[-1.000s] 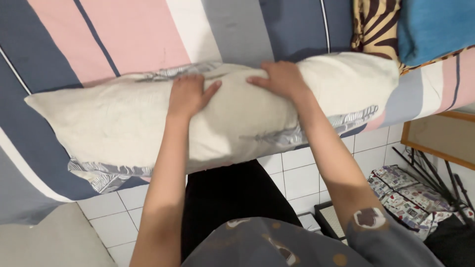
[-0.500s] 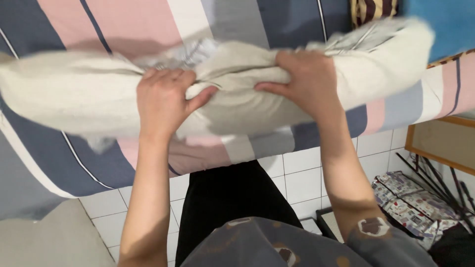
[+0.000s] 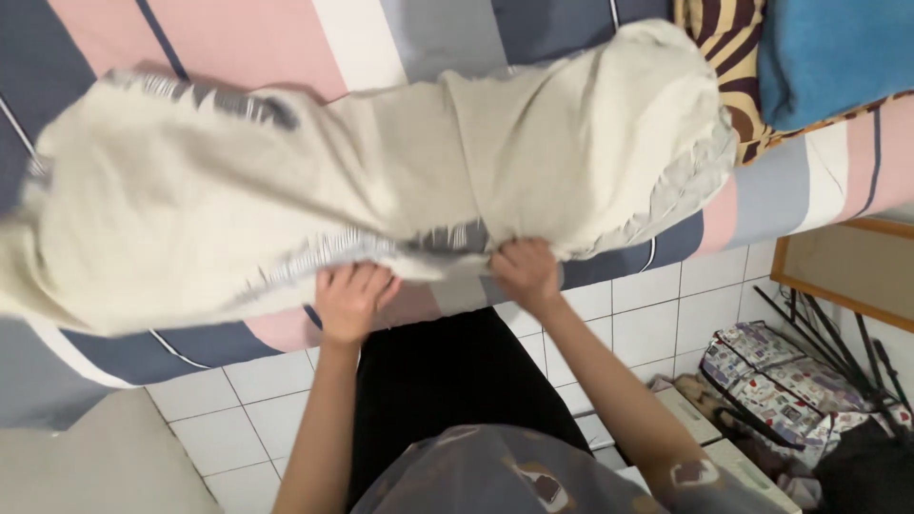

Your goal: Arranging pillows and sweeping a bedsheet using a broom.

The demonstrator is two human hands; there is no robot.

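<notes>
Two hands, left hand (image 3: 349,301) and right hand (image 3: 523,270), grip one cream pillow (image 3: 381,181) over one striped bedsheet (image 3: 286,48).

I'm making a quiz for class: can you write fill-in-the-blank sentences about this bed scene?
1. Both hands, left hand and right hand, grip the near edge of a cream ____.
2. The pillow lies over a ____ bedsheet.
3. The floor is covered in white ____.
Missing words: pillow; striped; tiles
</notes>
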